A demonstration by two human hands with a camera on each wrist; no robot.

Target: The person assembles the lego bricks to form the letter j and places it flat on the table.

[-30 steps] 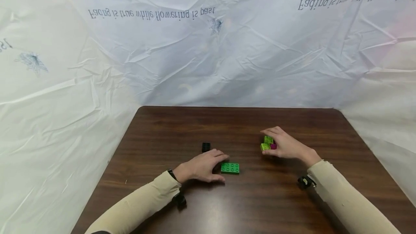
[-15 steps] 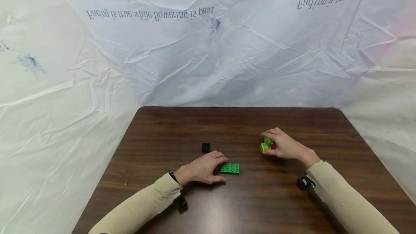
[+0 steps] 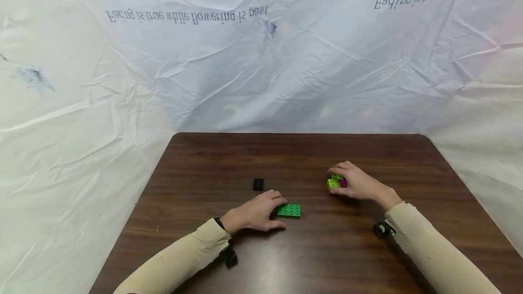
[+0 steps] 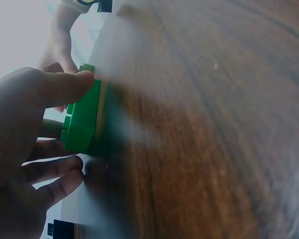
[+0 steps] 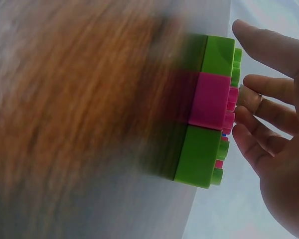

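Note:
My left hand (image 3: 257, 211) rests low over the table at the left end of a green eight-stud toy brick (image 3: 289, 211). Its thumb and fingers are spread around that brick without a visible pinch; in the left wrist view the thumb overlaps the green brick (image 4: 84, 119). Farther right, my right hand (image 3: 357, 182) hovers with bent, loose fingers over a row of bricks: a lime one (image 3: 333, 184), a magenta one (image 3: 343, 183) and another lime one behind, partly hidden. The right wrist view has the magenta brick (image 5: 210, 101) between lime bricks, the fingertips close to the studs.
A small black brick (image 3: 258, 184) lies beyond my left hand. The dark wooden table (image 3: 212, 158) has rounded far corners. White printed sheeting (image 3: 261, 67) hangs behind it and at both sides.
My left hand has shifted very slightly to the right around the green brick. The right hand's fingers have come slightly lower over the lime bricks. The bricks stay in place.

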